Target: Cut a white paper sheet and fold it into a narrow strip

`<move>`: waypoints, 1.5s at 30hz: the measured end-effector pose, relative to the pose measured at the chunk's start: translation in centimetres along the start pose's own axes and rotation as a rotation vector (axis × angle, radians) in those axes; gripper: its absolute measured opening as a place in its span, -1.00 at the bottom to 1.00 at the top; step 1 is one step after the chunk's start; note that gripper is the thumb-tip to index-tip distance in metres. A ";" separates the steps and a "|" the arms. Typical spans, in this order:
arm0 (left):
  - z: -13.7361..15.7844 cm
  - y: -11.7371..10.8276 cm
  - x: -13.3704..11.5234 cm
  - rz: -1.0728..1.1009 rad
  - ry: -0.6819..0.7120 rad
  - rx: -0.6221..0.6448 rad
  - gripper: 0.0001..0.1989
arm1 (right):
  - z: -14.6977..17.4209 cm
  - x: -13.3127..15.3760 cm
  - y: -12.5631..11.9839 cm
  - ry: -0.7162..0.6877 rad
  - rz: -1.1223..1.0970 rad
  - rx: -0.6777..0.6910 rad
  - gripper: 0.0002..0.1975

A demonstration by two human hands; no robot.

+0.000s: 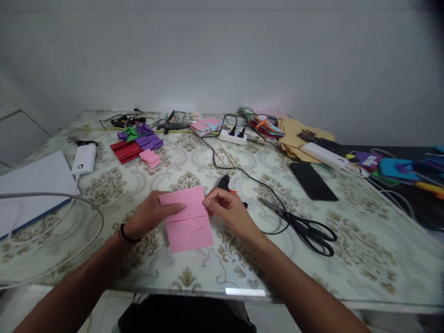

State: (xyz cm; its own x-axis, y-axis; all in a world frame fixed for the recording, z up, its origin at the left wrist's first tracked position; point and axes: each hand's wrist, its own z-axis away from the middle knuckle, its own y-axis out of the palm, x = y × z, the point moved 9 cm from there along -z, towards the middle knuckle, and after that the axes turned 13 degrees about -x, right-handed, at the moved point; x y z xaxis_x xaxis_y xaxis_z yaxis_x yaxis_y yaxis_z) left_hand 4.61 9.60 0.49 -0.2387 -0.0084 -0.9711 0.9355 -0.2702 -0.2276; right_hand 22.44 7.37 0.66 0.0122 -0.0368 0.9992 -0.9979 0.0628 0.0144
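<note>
I see one camera, worn on the person's head, facing forward and down over the near table toward the wall.

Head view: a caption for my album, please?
Left hand and right hand hold pink paper over a patterned table, scissors nearby.

No readable word or number anywhere on this table! Far left, the white device shows a round dark mark, too small to make out. Across to the right, a mark on the long white bar, equally unclear; beside it, the purple packet's pale patch, just a blur.
</note>
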 end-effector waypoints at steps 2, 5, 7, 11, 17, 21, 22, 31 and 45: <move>-0.1 -0.4 0.3 0.025 -0.028 -0.044 -0.71 | 0.0 -0.2 0.1 -0.001 0.005 0.014 -0.66; -0.2 -0.9 0.5 0.043 -0.039 -0.095 -0.68 | 0.1 -0.4 0.3 0.000 0.015 0.044 -0.65; -0.3 -1.1 0.7 0.057 -0.041 -0.113 -0.69 | 0.1 -0.5 0.5 0.003 0.023 0.061 -0.64; -0.4 -1.2 0.9 0.083 -0.048 -0.129 -0.65 | 0.1 -0.8 0.5 -0.004 0.036 0.063 -0.64; -0.3 -0.2 1.0 0.086 -0.062 -0.001 -0.59 | 0.0 -0.8 0.2 -0.010 0.003 0.019 -0.66; -0.2 0.5 0.6 0.097 -0.036 0.045 -0.54 | 0.1 -0.4 0.2 0.000 -0.018 0.015 -0.64; -0.2 0.4 0.6 0.101 -0.033 0.030 -0.54 | 0.1 -0.3 0.4 0.003 -0.020 0.025 -0.63; -0.4 -0.2 0.5 0.078 0.014 -0.029 -0.55 | 0.8 -1.9 1.5 0.035 0.054 0.098 -0.62; -0.5 0.0 1.0 -0.080 0.052 -0.077 -0.61 | 1.2 -1.8 2.2 0.051 0.095 0.114 -0.67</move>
State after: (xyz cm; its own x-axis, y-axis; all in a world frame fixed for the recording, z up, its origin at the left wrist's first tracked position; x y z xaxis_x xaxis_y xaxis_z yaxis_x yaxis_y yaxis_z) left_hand 4.54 10.02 -0.51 -0.3017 0.0609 -0.9515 0.9315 -0.1936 -0.3078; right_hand 20.13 6.38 -1.17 -0.0823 0.0149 0.9965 -0.9954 -0.0500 -0.0815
